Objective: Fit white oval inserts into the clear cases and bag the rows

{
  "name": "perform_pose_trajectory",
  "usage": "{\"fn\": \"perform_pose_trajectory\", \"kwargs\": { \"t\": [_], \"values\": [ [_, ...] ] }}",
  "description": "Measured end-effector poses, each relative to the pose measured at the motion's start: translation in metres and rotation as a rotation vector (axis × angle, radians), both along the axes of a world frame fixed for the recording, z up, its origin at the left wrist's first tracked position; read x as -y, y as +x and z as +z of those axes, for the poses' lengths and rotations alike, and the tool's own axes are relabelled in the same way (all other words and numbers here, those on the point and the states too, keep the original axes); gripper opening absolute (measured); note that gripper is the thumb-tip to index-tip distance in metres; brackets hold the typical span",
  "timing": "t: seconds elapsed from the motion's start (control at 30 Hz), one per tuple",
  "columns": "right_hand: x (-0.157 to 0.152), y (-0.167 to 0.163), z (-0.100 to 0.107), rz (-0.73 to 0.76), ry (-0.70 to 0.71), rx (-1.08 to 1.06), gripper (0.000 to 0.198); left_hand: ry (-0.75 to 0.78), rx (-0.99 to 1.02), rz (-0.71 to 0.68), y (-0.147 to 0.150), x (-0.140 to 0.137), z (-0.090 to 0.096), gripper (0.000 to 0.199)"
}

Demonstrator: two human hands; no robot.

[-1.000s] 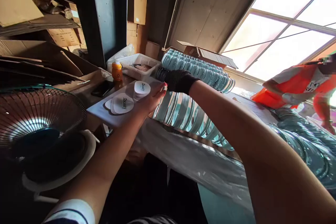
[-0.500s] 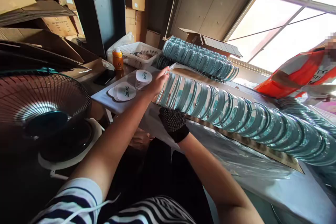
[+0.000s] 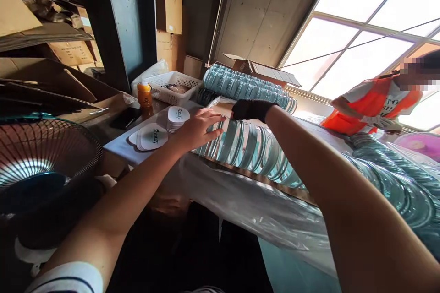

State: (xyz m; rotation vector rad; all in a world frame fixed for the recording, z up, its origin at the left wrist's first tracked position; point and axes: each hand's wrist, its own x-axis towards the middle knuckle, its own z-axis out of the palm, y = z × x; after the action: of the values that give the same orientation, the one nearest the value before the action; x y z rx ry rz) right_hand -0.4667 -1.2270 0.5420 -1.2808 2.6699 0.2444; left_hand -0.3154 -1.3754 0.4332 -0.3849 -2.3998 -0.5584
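A long row of round, clear glass pieces (image 3: pixel 252 146), standing on edge one against another, runs to the right along the table. They look like lids or shallow dishes; I cannot tell which. My left hand (image 3: pixel 201 128), bare, is at the row's left end with its fingers spread over the first pieces. My right hand (image 3: pixel 250 110), in a black dotted glove, reaches over the far side of the row close to the left one. Its fingers bend down and their tips are mostly hidden. My right forearm covers part of the row.
Stacked white cards (image 3: pixel 153 136) lie left of the row, near an orange bottle (image 3: pixel 144 95) and a white basket (image 3: pixel 172 89). More glass rows (image 3: pixel 247 84) stand behind. A fan (image 3: pixel 44 160) is at left. A person in an orange vest (image 3: pixel 371 100) works at right.
My right hand has moved from the near side of the row up and over to its far side. My left hand has come onto the end pieces, fingers spread. The view has shifted.
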Motion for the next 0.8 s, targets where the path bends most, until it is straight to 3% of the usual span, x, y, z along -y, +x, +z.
{"fn": "perform_pose_trajectory", "kwargs": {
  "t": [0.17,0.3,0.4,0.53,0.63,0.8],
  "values": [
    [0.013,-0.012,-0.001,0.011,0.057,0.216,0.022,-0.008,-0.026,-0.013,0.004,0.001,-0.001,0.040],
    [0.013,-0.011,0.001,0.057,0.051,0.265,0.017,-0.025,-0.024,-0.013,0.005,-0.001,0.000,0.041],
    [0.008,0.004,0.006,0.088,0.014,0.104,0.016,-0.027,-0.021,0.004,0.001,-0.002,0.002,0.040],
    [-0.023,0.063,-0.001,0.093,-0.109,-0.351,0.023,-0.040,-0.037,0.027,-0.002,-0.005,0.003,0.040],
    [-0.050,0.118,-0.039,0.005,-0.254,-0.491,0.035,-0.051,-0.049,0.035,-0.003,-0.006,0.002,0.043],
    [-0.066,0.164,-0.153,-0.001,-0.359,-0.413,0.037,-0.062,-0.007,0.051,-0.004,-0.004,0.003,0.042]
  ]
}}
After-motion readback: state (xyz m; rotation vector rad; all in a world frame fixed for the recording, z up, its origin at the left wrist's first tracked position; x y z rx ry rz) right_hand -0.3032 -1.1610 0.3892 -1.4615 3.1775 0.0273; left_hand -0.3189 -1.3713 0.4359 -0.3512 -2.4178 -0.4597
